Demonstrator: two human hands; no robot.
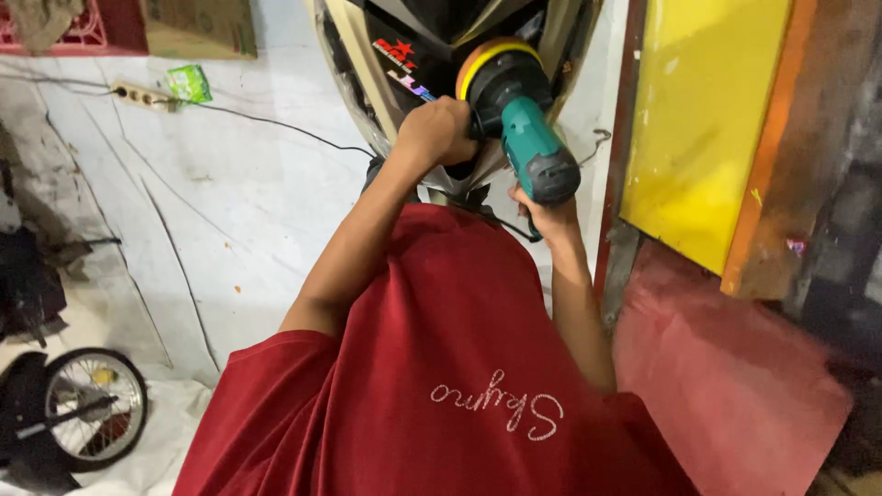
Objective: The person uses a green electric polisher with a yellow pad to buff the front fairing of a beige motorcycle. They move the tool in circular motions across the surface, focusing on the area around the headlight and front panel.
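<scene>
A teal and black power polisher (528, 138) with a yellow-and-orange pad (478, 55) presses against a black and beige motorcycle body panel (404, 46). My left hand (436, 129) is closed around the polisher's black front part, just behind the pad. My right hand (544, 213) grips the rear end of its teal body from below. The polisher's cord (514, 230) hangs near my right wrist. My red shirt (441, 367) fills the lower middle of the view.
A white power strip (138, 95) with a black cable (276, 124) lies on the pale cracked floor at the left, beside a green packet (188, 83). A small spoked wheel (92, 404) sits at the lower left. A yellow board (707, 119) and a red surface (735, 377) stand at the right.
</scene>
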